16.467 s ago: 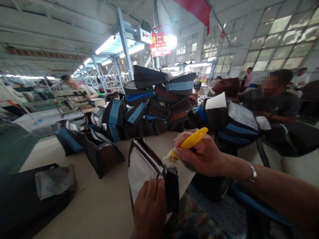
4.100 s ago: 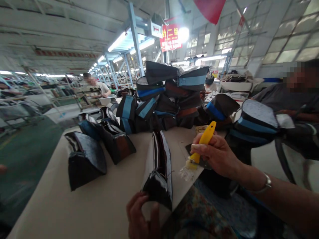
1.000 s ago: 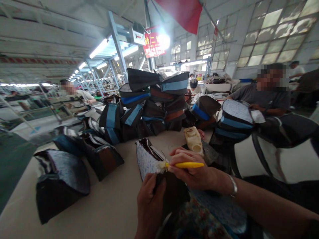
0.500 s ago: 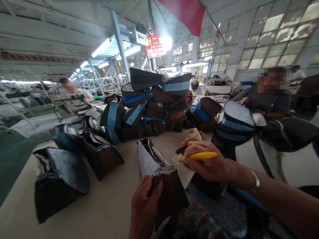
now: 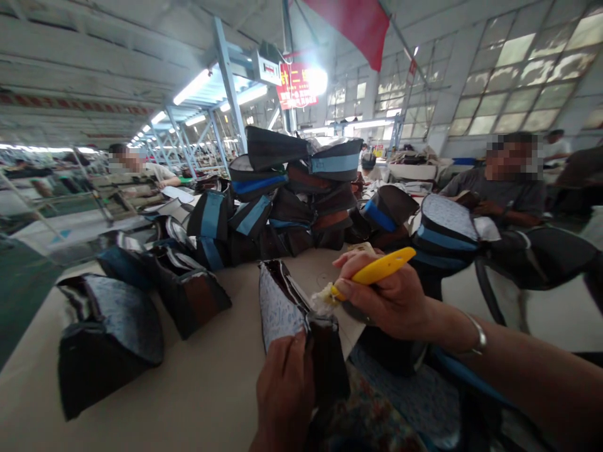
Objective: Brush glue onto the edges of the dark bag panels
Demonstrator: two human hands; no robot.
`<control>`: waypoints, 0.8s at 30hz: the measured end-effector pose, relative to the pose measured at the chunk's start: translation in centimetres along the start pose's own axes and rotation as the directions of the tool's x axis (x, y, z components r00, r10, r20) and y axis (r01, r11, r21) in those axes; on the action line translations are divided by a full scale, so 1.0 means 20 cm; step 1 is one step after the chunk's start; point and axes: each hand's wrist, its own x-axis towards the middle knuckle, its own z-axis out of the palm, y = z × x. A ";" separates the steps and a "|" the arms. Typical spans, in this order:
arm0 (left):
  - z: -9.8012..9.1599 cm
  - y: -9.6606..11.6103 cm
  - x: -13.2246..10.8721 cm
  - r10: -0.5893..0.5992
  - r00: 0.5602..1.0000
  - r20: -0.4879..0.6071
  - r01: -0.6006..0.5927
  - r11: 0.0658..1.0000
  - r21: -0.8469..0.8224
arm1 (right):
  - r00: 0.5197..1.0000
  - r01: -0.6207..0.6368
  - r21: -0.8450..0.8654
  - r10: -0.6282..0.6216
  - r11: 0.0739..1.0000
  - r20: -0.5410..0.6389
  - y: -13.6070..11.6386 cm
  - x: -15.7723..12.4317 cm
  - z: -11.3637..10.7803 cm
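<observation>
Right hand (image 5: 386,301): fingers curled together around a yellow plastic-handled brush (image 5: 379,263), the smooth, flat handle angling up and away past the knuckles. Whitish, matted bristles (image 5: 323,300) at its low end sit just beyond the fingertips, at the upper edge of the bag piece; touching or only beside it, cannot tell. Metal bangle (image 5: 479,339) on that wrist. Left hand (image 5: 285,395): clamped on the bag piece (image 5: 327,358), down and to the left of the right hand, over the table's near edge. The piece stands upright, a stiff tapered shell with a dark, faintly glossy panel low down, a speckled grey-blue face (image 5: 279,307) above, and dark binding along its rim. Left of the left hand, a black bag shell with the same speckled face (image 5: 108,339) rests on the pale, matte table (image 5: 198,389). Ahead of both hands rises a loose heap of black bags (image 5: 292,194) with blue and brown panels; a blue-banded bag (image 5: 445,238) sits just past the right hand. Room: long factory hall, blue steel trusses (image 5: 226,81), strip lights, frosted window panes (image 5: 513,81), red banner (image 5: 351,25). Seated co-worker (image 5: 499,188) in grey, far right; another person (image 5: 134,169) at a bench, far left.
</observation>
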 end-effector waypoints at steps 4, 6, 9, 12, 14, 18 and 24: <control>0.03 0.03 0.00 0.125 0.992 0.032 -0.128 0.985 0.111 | 0.999 0.027 0.079 -0.029 0.996 0.024 -0.05 0.05 0.06; 0.02 0.04 0.01 0.143 0.988 0.062 -0.149 0.982 0.113 | 0.987 0.092 0.087 -0.102 0.992 0.123 -0.04 0.06 0.09; 0.02 0.05 0.02 0.153 0.986 0.072 -0.161 0.979 0.122 | 0.930 0.163 -0.001 -0.154 0.987 0.335 -0.01 0.08 0.10; 0.02 0.07 0.02 0.162 0.985 0.055 -0.168 0.977 0.131 | 0.928 0.201 -0.110 -0.153 0.973 0.340 -0.01 0.11 0.07; 0.03 0.07 0.01 0.163 0.985 0.048 -0.168 0.980 0.108 | 0.934 0.203 -0.099 -0.163 0.974 0.317 -0.01 0.13 0.07; 0.05 0.08 0.01 0.158 0.985 0.068 -0.164 0.982 0.091 | 0.846 0.224 -0.136 -0.123 0.965 0.519 -0.02 0.15 0.11; 0.05 0.07 0.01 0.191 0.978 0.082 -0.196 0.979 0.062 | 0.873 0.133 -0.215 -0.011 0.967 0.488 0.01 0.16 0.15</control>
